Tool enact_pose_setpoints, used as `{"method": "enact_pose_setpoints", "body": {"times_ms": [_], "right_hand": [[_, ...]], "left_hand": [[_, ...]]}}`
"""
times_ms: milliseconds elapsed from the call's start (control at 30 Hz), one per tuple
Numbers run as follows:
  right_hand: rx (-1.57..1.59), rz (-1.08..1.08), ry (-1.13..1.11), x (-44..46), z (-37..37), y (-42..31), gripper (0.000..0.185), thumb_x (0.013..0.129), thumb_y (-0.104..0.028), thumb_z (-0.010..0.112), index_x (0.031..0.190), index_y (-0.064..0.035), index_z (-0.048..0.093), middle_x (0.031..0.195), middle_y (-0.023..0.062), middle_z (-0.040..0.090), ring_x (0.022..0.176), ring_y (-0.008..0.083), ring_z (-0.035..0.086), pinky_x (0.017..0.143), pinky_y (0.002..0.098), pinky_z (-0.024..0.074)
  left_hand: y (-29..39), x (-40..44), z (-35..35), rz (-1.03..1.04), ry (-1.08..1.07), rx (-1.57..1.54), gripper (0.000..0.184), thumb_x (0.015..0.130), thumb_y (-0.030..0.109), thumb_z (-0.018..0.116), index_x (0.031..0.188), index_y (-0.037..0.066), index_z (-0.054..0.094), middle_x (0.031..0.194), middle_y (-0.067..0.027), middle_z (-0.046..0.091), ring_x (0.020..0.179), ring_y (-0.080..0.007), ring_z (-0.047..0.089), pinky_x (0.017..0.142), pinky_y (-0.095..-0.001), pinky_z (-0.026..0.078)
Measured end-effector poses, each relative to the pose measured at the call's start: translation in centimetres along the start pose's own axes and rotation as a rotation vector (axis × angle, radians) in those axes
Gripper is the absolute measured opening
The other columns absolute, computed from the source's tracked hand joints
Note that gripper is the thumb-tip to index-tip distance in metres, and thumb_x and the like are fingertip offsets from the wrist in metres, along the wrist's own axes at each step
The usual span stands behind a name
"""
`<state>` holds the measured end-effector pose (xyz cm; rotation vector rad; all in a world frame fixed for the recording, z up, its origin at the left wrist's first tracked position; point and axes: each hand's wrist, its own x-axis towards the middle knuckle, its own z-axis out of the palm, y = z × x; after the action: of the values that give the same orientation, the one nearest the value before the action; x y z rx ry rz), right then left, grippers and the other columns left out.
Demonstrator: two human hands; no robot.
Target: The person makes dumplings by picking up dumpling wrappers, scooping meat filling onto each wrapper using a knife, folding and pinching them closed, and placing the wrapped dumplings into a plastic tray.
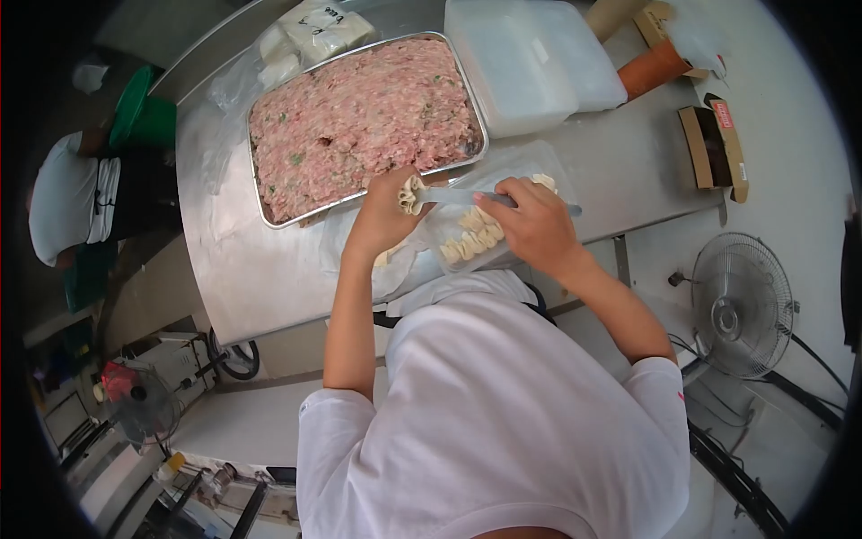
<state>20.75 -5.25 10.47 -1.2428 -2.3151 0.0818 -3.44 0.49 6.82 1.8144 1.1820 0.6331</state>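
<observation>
My left hand (381, 216) is closed around a dumpling (411, 195) with a pleated, frilly edge. In my right hand (541, 226) is a flat spatula (442, 194), its blade pointing left at the dumpling. Whether the blade tip touches the filling is too small to tell. Beneath my right hand lies a clear plastic tray (460, 260) with several pleated dumplings (474, 235) in rows. Just beyond my left hand, a metal tray (485, 144) is filled with pink minced meat (359, 112) flecked with green. Some pale wrappers (384, 258) show partly behind my left wrist.
Translucent plastic boxes (512, 67) stand beyond the meat tray, beside plastic bags (323, 31). An opened cardboard box (714, 148) lies at the steel table's (238, 287) right end. A fan (741, 305) stands at right. Another person (76, 198) is at far left, near a green bin (144, 117).
</observation>
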Motion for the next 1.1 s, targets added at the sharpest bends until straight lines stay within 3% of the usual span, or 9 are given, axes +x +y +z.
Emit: {"method": "enact_pose_setpoints", "body": {"times_ms": [167, 233, 400, 467, 567, 800, 900, 1000, 1100], "right_hand": [[0.045, 0.059, -0.175, 1.5, -3.8, 1.8, 0.022, 0.083, -0.009, 0.062, 0.102, -0.0112, 0.073, 0.091, 0.0078, 0.063, 0.082, 0.0251, 0.063, 0.067, 0.0363, 0.0494], [0.141, 0.134, -0.235, 1.8, -4.1, 3.0, 0.02, 0.084, -0.009, 0.062, 0.102, -0.0099, 0.072, 0.092, 0.008, 0.064, 0.083, 0.0259, 0.063, 0.069, 0.0367, 0.0496], [0.363, 0.43, 0.131, 0.1, 3.5, 6.9, 0.018, 0.086, -0.007, 0.061, 0.1, -0.0066, 0.072, 0.093, 0.0119, 0.065, 0.083, 0.0327, 0.062, 0.076, 0.0405, 0.0497], [0.308, 0.492, 0.078, -2.9, 8.0, 8.6, 0.019, 0.086, -0.008, 0.062, 0.101, -0.0062, 0.072, 0.094, 0.013, 0.065, 0.084, 0.0339, 0.063, 0.077, 0.0403, 0.0496], [0.293, 0.576, 0.045, -4.2, 8.5, 8.4, 0.02, 0.085, -0.007, 0.063, 0.103, -0.0053, 0.071, 0.094, 0.0143, 0.065, 0.085, 0.0338, 0.063, 0.077, 0.0386, 0.0499], [0.518, 0.77, 0.216, -6.9, 5.0, 7.3, 0.023, 0.087, 0.0, 0.061, 0.108, -0.0029, 0.069, 0.098, 0.0099, 0.068, 0.078, 0.018, 0.063, 0.071, 0.0289, 0.05], [0.557, 0.874, 0.217, -8.3, 3.5, 6.5, 0.023, 0.088, 0.0, 0.061, 0.11, -0.0021, 0.068, 0.103, 0.0072, 0.069, 0.076, 0.0125, 0.06, 0.069, 0.0259, 0.0489], [0.575, 0.93, 0.23, -10.2, 3.5, 6.4, 0.023, 0.088, 0.0, 0.062, 0.11, -0.002, 0.068, 0.104, 0.0045, 0.07, 0.07, 0.008, 0.055, 0.066, 0.0228, 0.046], [0.632, 0.987, 0.274, -12.0, 3.6, 6.3, 0.023, 0.088, -0.001, 0.063, 0.11, -0.0027, 0.069, 0.099, 0.0025, 0.07, 0.066, 0.0059, 0.048, 0.063, 0.021, 0.0433]], "left_hand": [[-0.6, -1.0, 2.2, 0.107, 0.084, 0.142, 0.027, 0.084, 0.009, 0.07, 0.103, -0.005, 0.057, 0.084, -0.0139, 0.065, 0.074, -0.0172, 0.06, 0.07, -0.0363, 0.048], [-1.7, -1.1, 3.2, -0.177, 0.077, -0.365, 0.024, 0.094, 0.016, 0.062, 0.109, -0.002, 0.057, 0.092, -0.0116, 0.066, 0.079, -0.0168, 0.059, 0.072, -0.0356, 0.047], [-3.1, -0.4, 4.2, -0.021, 0.108, -1.17, 0.029, 0.099, 0.038, 0.054, 0.106, 0.01, 0.06, 0.107, -0.0026, 0.062, 0.089, -0.013, 0.054, 0.074, -0.0291, 0.042], [-3.4, -0.1, 4.6, -0.145, 0.182, -1.755, 0.034, 0.099, 0.045, 0.049, 0.091, 0.013, 0.058, 0.098, -0.0009, 0.06, 0.086, -0.0138, 0.052, 0.073, -0.0292, 0.041], [-2.8, 0.0, 4.9, 0.036, 0.196, -1.991, 0.042, 0.099, 0.049, 0.046, 0.076, 0.014, 0.051, 0.091, 0.0008, 0.056, 0.084, -0.0139, 0.05, 0.071, -0.0291, 0.041], [-3.3, -0.1, 7.4, -0.295, 0.344, -1.522, 0.052, 0.099, 0.05, 0.048, 0.065, 0.011, 0.049, 0.077, -0.0008, 0.054, 0.071, -0.0131, 0.049, 0.062, -0.0291, 0.04], [-4.8, -0.5, 9.7, -0.346, 0.26, -0.576, 0.037, 0.097, 0.03, 0.062, 0.072, 0.003, 0.062, 0.06, -0.0015, 0.054, 0.053, -0.0116, 0.046, 0.049, -0.0276, 0.038], [-5.5, -1.5, 10.9, -0.415, 0.157, -0.236, 0.022, 0.092, 0.018, 0.065, 0.08, 0.0, 0.063, 0.072, -0.005, 0.058, 0.056, -0.0125, 0.05, 0.053, -0.0246, 0.041], [-5.9, -2.1, 11.8, -0.415, 0.252, -0.524, 0.014, 0.086, 0.007, 0.062, 0.096, -0.002, 0.063, 0.087, -0.0107, 0.059, 0.06, -0.0152, 0.055, 0.056, -0.0272, 0.046]]}}
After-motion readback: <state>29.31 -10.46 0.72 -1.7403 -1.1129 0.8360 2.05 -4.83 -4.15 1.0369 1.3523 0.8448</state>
